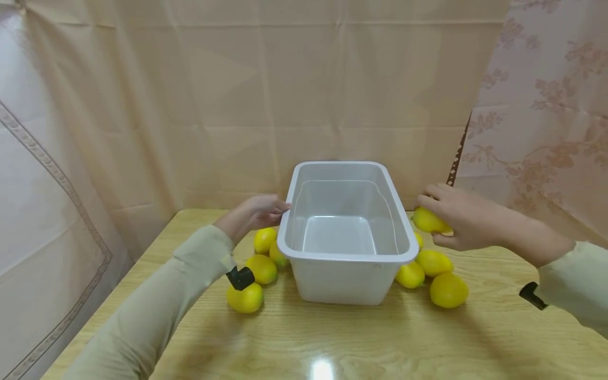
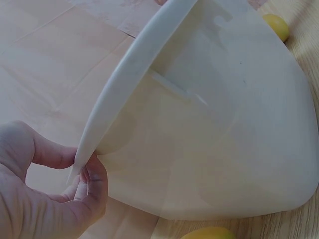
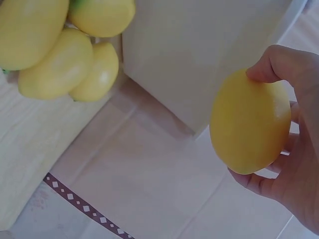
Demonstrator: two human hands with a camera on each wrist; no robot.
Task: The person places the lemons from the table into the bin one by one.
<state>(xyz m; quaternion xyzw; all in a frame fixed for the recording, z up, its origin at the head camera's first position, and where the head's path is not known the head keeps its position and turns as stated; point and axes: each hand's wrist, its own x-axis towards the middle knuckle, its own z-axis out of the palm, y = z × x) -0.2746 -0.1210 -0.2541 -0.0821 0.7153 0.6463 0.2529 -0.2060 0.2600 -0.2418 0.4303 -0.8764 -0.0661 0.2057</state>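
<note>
A wooden table (image 1: 266,343) is bearing one pale plastic tub (image 1: 339,282), its left rim being pinched between thumb and fingers of the left hand (image 1: 260,209). The right hand (image 1: 467,215) is curling round one yellow lemon (image 1: 427,220), holding it raised near the tub's right side; further lemons (image 1: 448,290) are lying along both sides.

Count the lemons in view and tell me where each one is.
9 visible: one lemon in the right hand, four lemons on the table left of the gray bin, and four other lemons on the table to its right. Others may be hidden behind the bin.
</note>
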